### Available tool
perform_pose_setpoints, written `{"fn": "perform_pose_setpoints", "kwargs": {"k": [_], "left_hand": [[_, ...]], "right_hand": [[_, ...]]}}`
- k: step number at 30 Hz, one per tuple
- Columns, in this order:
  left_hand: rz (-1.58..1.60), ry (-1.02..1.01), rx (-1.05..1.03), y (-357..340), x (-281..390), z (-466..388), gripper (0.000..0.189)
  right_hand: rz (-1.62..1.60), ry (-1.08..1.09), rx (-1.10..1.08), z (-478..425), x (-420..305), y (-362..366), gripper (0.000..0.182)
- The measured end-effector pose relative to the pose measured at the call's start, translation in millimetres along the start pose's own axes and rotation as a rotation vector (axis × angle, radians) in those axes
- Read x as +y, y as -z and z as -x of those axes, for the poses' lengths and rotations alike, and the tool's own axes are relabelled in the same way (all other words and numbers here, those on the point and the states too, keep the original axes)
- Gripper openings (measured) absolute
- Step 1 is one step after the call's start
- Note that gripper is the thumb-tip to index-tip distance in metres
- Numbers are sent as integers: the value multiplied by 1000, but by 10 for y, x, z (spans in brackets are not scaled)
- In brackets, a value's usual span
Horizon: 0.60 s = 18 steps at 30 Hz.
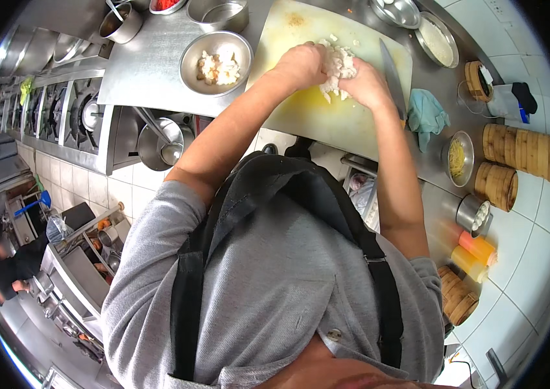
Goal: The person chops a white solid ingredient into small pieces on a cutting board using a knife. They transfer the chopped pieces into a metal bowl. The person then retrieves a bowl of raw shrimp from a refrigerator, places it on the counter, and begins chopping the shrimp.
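Observation:
Chopped white food (337, 65) is heaped on a pale, yellow-stained cutting board (304, 121). My left hand (303, 65) curls around the heap's left side, fingertips hidden. From the other side my right hand (366, 83) grips pieces of it, with bits showing between thumb and fingers. Loose bits lie just beyond the heap. To the right of my right hand, a large knife (391, 73) rests flat along the board's right side. A metal bowl (188, 73) left of the board contains similar white pieces and some brownish ones.
A blue-green cloth (427, 114) lies right of the board, near a bowl of yellow strips (456, 158). Bamboo steamers (520, 148) line the right wall. Metal pots (122, 24) stand at the upper left, beside a gas range (51, 109). Another person (17, 267) is at the far left.

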<state>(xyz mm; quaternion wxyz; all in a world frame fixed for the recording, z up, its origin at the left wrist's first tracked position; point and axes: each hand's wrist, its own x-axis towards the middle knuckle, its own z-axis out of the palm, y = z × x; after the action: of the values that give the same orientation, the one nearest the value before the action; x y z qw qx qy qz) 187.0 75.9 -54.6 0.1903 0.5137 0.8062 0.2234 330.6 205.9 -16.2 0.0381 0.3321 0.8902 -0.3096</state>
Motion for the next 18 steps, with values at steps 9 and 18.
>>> {"fn": "perform_pose_setpoints", "kwargs": {"k": [9,18], "left_hand": [[343,-90,35,119,87,-11,57],[490,-19,284,1165,-313,869,48]], "right_hand": [[-826,-76,-166,89,106,17,43],[-801,348,-285,-48,-1104,-49,40]]}}
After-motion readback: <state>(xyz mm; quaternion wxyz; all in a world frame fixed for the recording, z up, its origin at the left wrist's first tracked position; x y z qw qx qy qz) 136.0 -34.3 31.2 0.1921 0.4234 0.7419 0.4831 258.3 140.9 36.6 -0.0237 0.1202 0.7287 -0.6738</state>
